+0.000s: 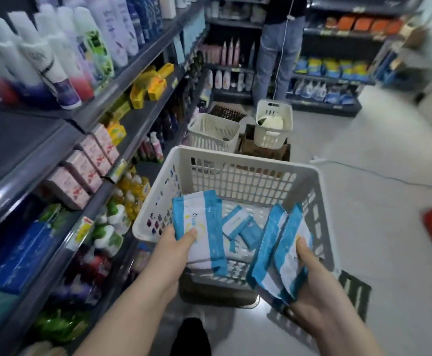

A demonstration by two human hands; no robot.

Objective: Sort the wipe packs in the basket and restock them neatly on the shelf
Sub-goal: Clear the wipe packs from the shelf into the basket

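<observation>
Hands apart, both full. Gripping one blue-and-white wipe pack [202, 222] with left hand [177, 244], thumb on top, above near-left corner of basket [245, 156]; maybe a second pack behind it, cannot tell. Pinching two more packs [279, 253] with right hand [317, 286], fanned and tilted, above near-right corner of basket, lower ends hanging past the near rim. Several smaller packs [238, 223] lying loose on basket floor, toward the middle. Shelf [63, 129] running along left of basket, crowded with pink boxes [81, 173] and bottles [55, 60]; no obvious open slot for wipes visible from here, blue stack [22, 255] low and left of basket possibly the spot, too blurred to say. Risks, as judged: could drop the outer right-hand pack, held only by thumb and fingertips on slick film, fanned not squared, so likely to slide out and land outside the basket. Could mix sizes if stacked before sorting, large ones in hands, small ones in basket. Could knock bottles or boxes off the shelf when reaching left with a full hand and no free hand to steady. Could also tip the basket by leaning on its near rim; looks perched on something dark underneath. More baskets [213, 132] and a standing person [276, 55] beyond far side of basket, white cable [379, 176] on floor to its right: trip hazard if stepping that way.
</observation>
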